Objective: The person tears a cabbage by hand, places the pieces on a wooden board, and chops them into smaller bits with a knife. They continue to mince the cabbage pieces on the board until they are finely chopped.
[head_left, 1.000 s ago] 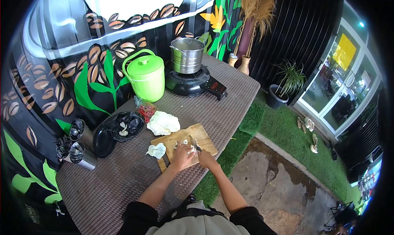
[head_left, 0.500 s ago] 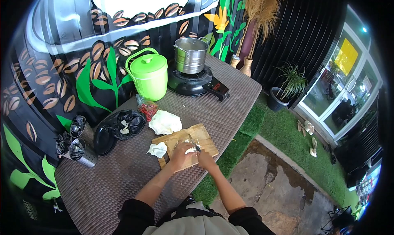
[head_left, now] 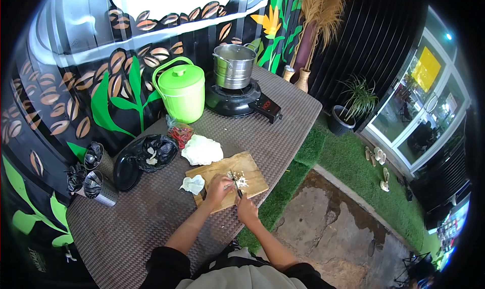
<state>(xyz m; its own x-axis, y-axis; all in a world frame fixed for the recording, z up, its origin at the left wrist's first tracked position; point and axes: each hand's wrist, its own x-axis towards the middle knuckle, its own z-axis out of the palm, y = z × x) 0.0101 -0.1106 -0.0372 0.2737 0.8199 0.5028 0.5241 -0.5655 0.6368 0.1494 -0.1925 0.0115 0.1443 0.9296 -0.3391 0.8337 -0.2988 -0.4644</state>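
A wooden cutting board [head_left: 256,174] lies near the table's front edge. My right hand [head_left: 246,209] is closed round the handle of a knife [head_left: 239,191], its blade pointing away from me across the board. Fingers bent, my left hand [head_left: 219,189] presses down just left of the blade, on a pale piece of cabbage mostly hidden beneath it. Chopped white cabbage bits [head_left: 241,179] are scattered right of the blade. A loose cabbage leaf [head_left: 192,184] rests at the board's left side, and a larger pale cabbage [head_left: 202,150] sits behind the board.
Farther back stand a lime-green lidded bucket [head_left: 181,94] and a steel pot [head_left: 233,66] on a black portable stove [head_left: 237,102]. To the left are a black plastic bag [head_left: 160,150], a bag of red chillies [head_left: 181,133] and metal utensil holders [head_left: 101,188] on the woven-pattern table [head_left: 146,213].
My right hand and the knife have shifted slightly left and toward me. More chopped bits show on the board, right of the blade. My left hand stays on the board.
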